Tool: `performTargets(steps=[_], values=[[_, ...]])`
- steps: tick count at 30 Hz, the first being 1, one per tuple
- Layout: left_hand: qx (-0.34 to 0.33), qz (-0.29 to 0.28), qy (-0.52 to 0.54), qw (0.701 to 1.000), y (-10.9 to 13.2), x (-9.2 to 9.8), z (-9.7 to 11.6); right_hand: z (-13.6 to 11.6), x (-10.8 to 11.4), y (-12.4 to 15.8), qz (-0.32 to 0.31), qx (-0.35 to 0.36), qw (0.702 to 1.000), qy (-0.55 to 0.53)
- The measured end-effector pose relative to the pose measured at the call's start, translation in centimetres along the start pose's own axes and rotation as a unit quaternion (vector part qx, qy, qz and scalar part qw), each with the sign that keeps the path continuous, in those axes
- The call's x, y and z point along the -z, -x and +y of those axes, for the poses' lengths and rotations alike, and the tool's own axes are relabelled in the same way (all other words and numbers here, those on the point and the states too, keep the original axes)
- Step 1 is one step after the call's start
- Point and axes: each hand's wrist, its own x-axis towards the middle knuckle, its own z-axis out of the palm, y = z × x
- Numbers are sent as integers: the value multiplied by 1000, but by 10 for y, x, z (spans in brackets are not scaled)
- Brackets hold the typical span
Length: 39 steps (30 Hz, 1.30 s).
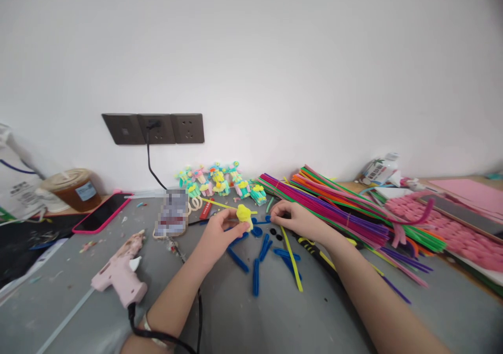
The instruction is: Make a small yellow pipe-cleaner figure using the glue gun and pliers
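My left hand (225,229) pinches a small yellow pipe-cleaner figure (244,215) between thumb and fingers, above the grey table. My right hand (293,218) is lowered beside it, fingers drawn together; a blue coiled piece (268,219) shows at its fingertips, though I cannot make out what the grip holds. Folded blue pipe-cleaner pieces (256,277) lie below the hands, with small black discs (273,231) among them. A yellow pipe cleaner (291,260) stretches toward me under my right hand.
Several finished pastel figures (220,181) stand by the wall. Pipe-cleaner bundles (326,210) fill the right side, near yellow-black pliers handles (314,249). Leftward are a pink glue gun (121,273) with a black cord, a phone (104,213) and a drink cup (74,189).
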Motion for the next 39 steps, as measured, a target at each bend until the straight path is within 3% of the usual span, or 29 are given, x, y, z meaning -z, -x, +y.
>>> performTargets(steps=[13, 24, 39], values=[[-8, 6, 2, 1000, 1, 1, 4, -6, -5, -3, 32, 4, 999, 8], [-16, -17, -37, 999, 1, 3, 2, -3, -10, -3, 33, 30, 995, 90], [5, 61, 4, 998, -1, 3, 2, -6, -16, -3, 32, 63, 986, 148]])
